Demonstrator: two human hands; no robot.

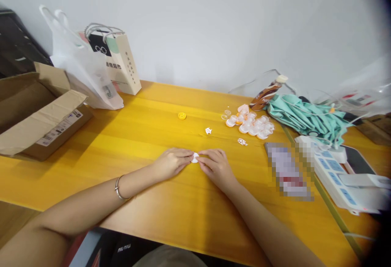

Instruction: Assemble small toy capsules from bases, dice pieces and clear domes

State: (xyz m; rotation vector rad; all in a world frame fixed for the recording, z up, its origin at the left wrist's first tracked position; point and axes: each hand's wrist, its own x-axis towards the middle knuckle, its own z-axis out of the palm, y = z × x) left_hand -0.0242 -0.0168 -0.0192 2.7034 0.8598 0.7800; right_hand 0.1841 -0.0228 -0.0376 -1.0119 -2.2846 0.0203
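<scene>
A small white round piece (194, 158) is held low over the table between my two hands. My left hand (173, 163) grips its left side, fingers pressed together. From the right, my right hand (217, 168) pinches its edge with thumb and forefinger. Beyond my hands lie a small white cut-out shape (208, 131) and another white cut-out piece (242, 141), with a yellow round cap-like part (182, 115) farther back. A cluster of clear, orange-rimmed round cases (253, 124) sits to the right of these.
At left are an open cardboard box (61, 130), a white plastic bag (88, 75) and a paper bag (130, 65). On the right are a brown bottle (265, 95), a folded teal umbrella (308, 114), a blurred-out phone-like object (287, 171) and a power strip (331, 173).
</scene>
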